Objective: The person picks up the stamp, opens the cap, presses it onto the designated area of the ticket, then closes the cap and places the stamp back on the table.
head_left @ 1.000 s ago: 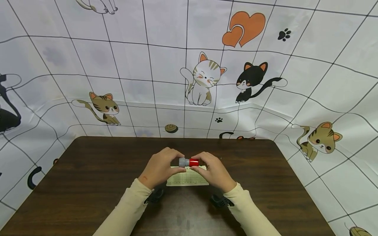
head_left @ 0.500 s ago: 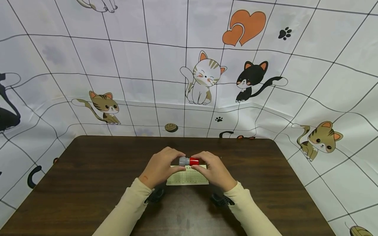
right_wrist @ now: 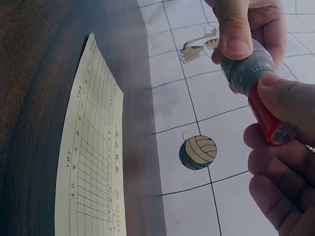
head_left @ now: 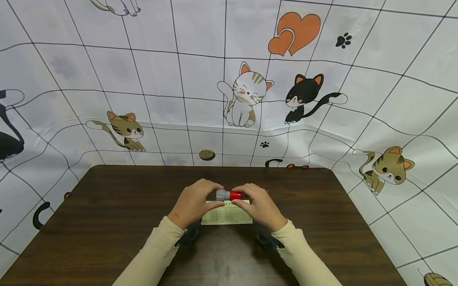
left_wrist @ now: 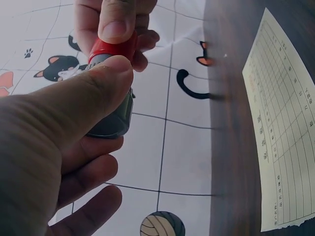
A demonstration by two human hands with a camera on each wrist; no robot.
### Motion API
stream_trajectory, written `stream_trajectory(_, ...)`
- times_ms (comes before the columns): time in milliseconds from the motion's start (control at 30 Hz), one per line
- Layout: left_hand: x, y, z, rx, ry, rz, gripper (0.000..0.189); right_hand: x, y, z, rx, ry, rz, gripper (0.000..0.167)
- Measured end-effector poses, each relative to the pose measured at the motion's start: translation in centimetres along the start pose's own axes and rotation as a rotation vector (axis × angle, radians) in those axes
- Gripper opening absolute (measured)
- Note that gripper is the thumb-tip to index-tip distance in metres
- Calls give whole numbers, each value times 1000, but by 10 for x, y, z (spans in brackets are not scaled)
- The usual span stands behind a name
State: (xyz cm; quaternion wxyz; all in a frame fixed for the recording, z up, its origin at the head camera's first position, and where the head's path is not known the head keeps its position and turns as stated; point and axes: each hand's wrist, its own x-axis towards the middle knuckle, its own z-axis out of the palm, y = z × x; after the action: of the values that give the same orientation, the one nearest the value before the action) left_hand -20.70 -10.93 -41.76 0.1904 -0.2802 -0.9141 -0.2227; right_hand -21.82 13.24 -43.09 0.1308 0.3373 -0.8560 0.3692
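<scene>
A small hand stamp with a red part and a grey part lies sideways between my hands in the head view. My left hand pinches its grey part between thumb and fingers. On the other end, my right hand grips the red part, whose round end face carries a dark pattern in the right wrist view. The two parts are joined in line. Below them lies a pale yellow printed receipt form with a ruled grid, its upper edge partly hidden by the hands.
The form lies on a dark brown wooden table with a rounded far edge. Behind and at the sides hangs a white sheet with grid lines and cartoon cats. A dark band-like device sits under my left wrist, another under my right.
</scene>
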Motion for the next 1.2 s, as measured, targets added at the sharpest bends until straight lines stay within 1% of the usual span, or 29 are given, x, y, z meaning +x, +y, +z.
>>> stream_trajectory(167, 0, 0, 0, -5, 1, -13, 45, 0, 0, 1, -2, 5, -4, 29)
stream_trajectory(333, -1, 1, 0, -18, -11, -9, 45, -1, 0, 1, -13, 1, -18, 29)
stream_trajectory(700, 1, 1, 0, -25, -24, -3, 46, 0, 1, 0, 10, -5, -19, 30)
stream_trajectory(800, 1, 1, 1, -21, -20, -5, 46, 0, 1, 0, 10, 4, -19, 29)
stream_trajectory(1000, 0, 0, 2, -14, 15, -26, 45, -1, -1, -2, 11, 23, 6, 28)
stream_trajectory(1200, 0, -1, 3, -30, 1, -4, 46, -1, 2, -2, 17, 18, -24, 29)
